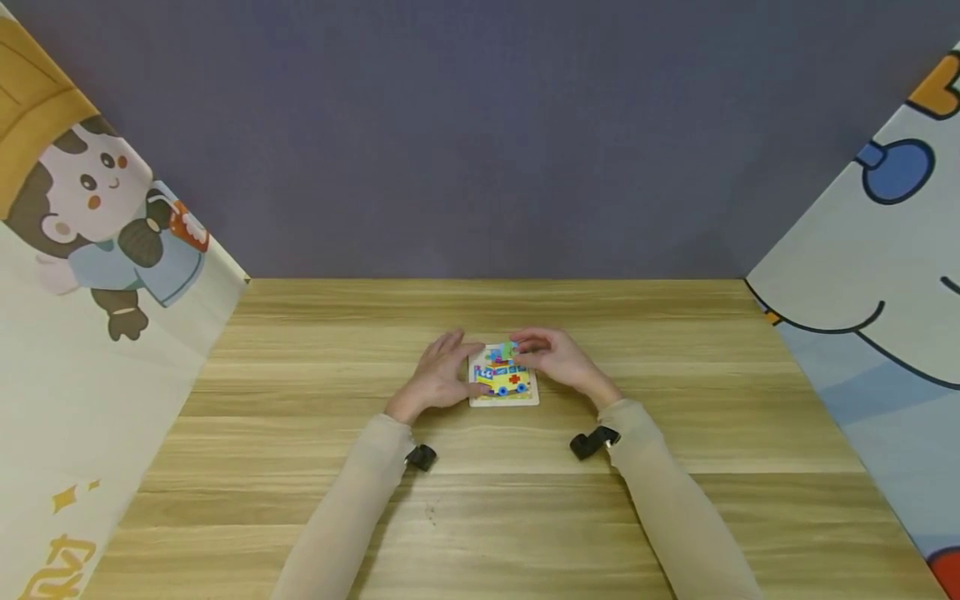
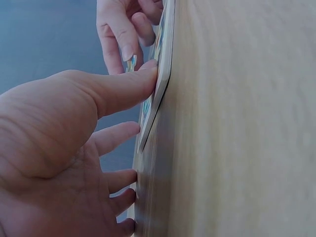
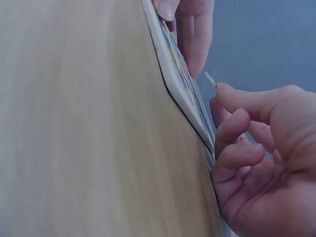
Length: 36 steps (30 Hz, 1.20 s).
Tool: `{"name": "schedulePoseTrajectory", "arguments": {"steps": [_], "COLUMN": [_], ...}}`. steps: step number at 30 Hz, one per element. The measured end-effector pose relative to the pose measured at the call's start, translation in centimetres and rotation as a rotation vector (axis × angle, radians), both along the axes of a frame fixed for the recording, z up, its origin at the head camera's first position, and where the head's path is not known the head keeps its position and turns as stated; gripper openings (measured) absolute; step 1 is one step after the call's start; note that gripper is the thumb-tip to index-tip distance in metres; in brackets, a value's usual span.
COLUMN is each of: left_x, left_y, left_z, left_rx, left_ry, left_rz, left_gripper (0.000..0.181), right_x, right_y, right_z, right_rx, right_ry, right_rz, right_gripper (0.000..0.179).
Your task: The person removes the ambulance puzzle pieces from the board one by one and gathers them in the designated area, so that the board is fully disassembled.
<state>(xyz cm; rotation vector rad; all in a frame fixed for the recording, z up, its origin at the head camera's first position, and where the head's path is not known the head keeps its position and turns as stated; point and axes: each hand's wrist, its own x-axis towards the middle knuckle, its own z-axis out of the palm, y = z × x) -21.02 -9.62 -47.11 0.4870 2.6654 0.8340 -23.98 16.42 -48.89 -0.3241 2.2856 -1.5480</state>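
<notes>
A small square jigsaw puzzle board (image 1: 504, 402) with a pale rim and a yellow ambulance picture lies flat on the table. My left hand (image 1: 441, 373) is at its left side, thumb resting on the lower left part of the picture and fingers spread along the far left edge. In the left wrist view those fingers reach down to the tabletop. At the upper right of the board, my right hand (image 1: 558, 357) pinches a thin puzzle piece (image 3: 210, 79) between thumb and forefinger. The piece is tilted and raised above the board, its other fingers loosely curled by the edge.
The wood-grain table (image 1: 495, 517) surrounds the board on every side. A dark grey panel (image 1: 495, 142) rises behind the table. Printed cartoon walls stand at the left (image 1: 97, 333) and right (image 1: 840, 333).
</notes>
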Motion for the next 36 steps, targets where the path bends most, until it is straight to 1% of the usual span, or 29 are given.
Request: {"name": "schedulePoseTrajectory", "arguments": {"steps": [5,15,21,29,33,36], "left_x": [-0.1,0.0,0.0,0.0,0.1,0.1], "left_y": [0.0,-0.1,-0.1,-0.2,-0.2,-0.1], "left_z": [-0.3,-0.1,-0.3,-0.3,-0.2,-0.2], "left_rx": [0.004,0.011,0.019,0.02,0.016,0.013], "left_ry": [0.002,0.003,-0.003,0.005,0.007,0.008], "left_rz": [-0.008,-0.007,0.0,-0.004,-0.007,-0.007], "left_gripper": [0.078,0.08,0.081,0.08,0.079,0.08], "right_x": [-0.1,-0.2,-0.6,-0.9,-1.0,-0.9], "right_y": [1.2,4.0,5.8,8.3,9.5,10.3], "right_z": [0.0,0.0,-0.1,0.3,0.4,0.6], "right_rx": [0.011,0.039,0.056,0.093,0.091,0.078], "right_ry": [-0.01,-0.029,-0.032,-0.032,-0.048,-0.076], "right_rz": [-0.012,-0.037,-0.053,-0.082,-0.097,-0.121], "right_gripper": [0.048,0.049,0.051,0.051,0.051,0.051]}}
